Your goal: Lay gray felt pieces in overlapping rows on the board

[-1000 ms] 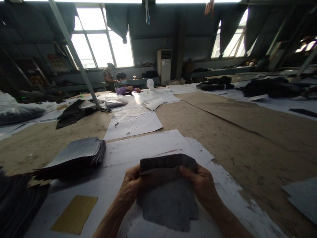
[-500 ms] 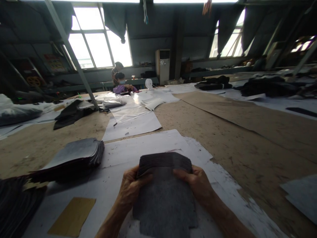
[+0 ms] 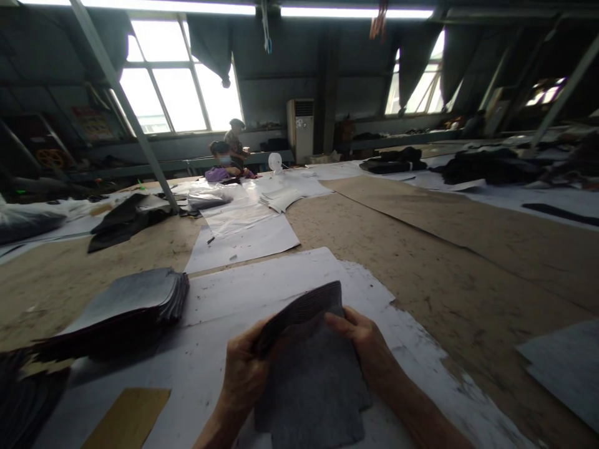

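A stack of dark grey fabric pieces [image 3: 311,380] with notched lower corners is held before me, low in the middle of the view. My left hand [image 3: 248,365] grips its left upper edge, the fingers partly hidden. At the upper right, my right hand [image 3: 360,333] pinches the stack with the thumb on top. The far edge is bent upward in a curve, and its layers show as thin lines. White paper [image 3: 210,343] covers the table under it. Left of my hands lies another stack of grey pieces [image 3: 135,293], its layers slightly fanned.
Further dark pieces [image 3: 28,393] lie at the lower left, near a tan card [image 3: 128,418]. A grey sheet [image 3: 566,368] lies at right. A slanted pole [image 3: 126,106] rises at left. Across the table are two people [image 3: 229,153] and a small white fan [image 3: 276,163].
The stack's far edge, nearly level before, is now bent, with its right corner raised. My left hand has moved slightly down and left. The view has tilted up a little.
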Available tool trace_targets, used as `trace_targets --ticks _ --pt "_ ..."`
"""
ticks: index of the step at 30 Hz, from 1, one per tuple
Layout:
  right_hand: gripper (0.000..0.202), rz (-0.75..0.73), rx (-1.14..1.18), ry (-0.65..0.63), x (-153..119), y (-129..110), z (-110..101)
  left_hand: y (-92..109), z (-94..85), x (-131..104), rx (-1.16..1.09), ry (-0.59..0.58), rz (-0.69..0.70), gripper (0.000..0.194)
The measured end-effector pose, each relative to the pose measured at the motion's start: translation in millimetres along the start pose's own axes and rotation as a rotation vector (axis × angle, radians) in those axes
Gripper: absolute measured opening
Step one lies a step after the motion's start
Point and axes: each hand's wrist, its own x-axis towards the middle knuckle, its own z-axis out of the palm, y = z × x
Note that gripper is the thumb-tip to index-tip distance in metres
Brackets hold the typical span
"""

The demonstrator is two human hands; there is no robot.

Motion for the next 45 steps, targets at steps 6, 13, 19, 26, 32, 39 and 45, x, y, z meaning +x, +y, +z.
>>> trace_targets --ticks 6,13,19,26,32,39,45 --pt "0.022 -0.079 0.048 0.123 -3.2 5.1 6.8 4.3 1.2 -2.0 -0.135 0.069 -0.088 0.030" --pt "0.016 -0.324 -0.124 0.176 -6.2 4.3 5.4 -1.4 -1.7 5.8 -0.717 -0.087 -0.580 0.026" --pt "0.029 0.161 0.366 -0.215 0.6 6.9 -0.6 -8.6 -2.9 1.3 -0.290 0.001 -0.294 0.019" --pt "0.019 -0.354 -0.115 0.107 -10.9 -2.7 5.5 2.4 -3.3 2.7 -0.622 -0.071 -0.452 0.025" --pt "0.027 -0.092 0.142 -0.008 -6.7 -1.9 0.3 -7.2 -2.4 3.1 -0.548 -0.144 -0.438 0.023" --pt "0.024 0.046 0.145 -0.083 -7.1 1.0 -0.3 -8.4 -5.3 0.4 -0.450 -0.065 -0.330 0.018" --pt "0.024 -0.595 -0.302 0.050 -10.8 5.5 2.1 4.0 -1.3 0.5 -0.753 -0.171 -0.487 0.023"
